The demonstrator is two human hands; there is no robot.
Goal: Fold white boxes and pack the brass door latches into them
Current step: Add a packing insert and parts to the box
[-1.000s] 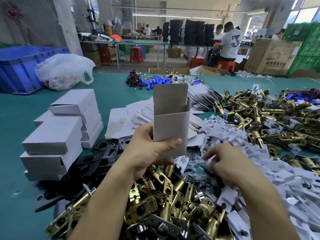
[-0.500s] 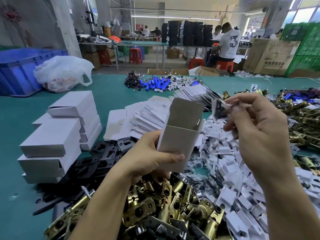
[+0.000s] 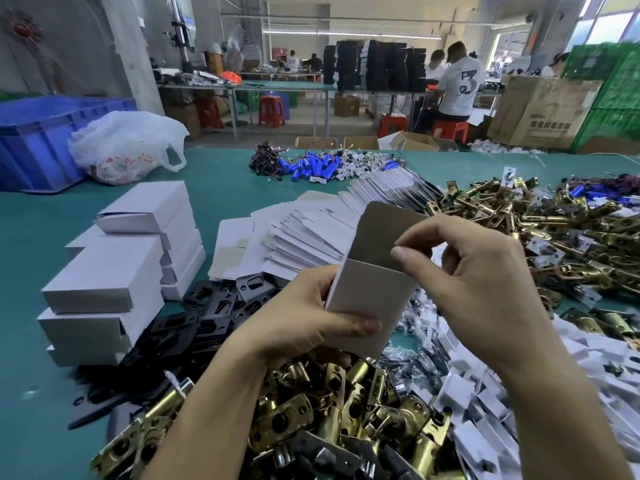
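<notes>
Latch pile (image 3: 311, 420) below, tabletop (image 3: 221, 188) apparently free

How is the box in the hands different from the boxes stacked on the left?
The held box is open on top, flap up; the stacked boxes are closed. The held box stands nearly upright in the left hand; the stacked boxes lie flat on the table. Both are white cardboard.

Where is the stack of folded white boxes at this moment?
In the head view, the stack of folded white boxes sits at left on the green table, beside the black plates.
</notes>
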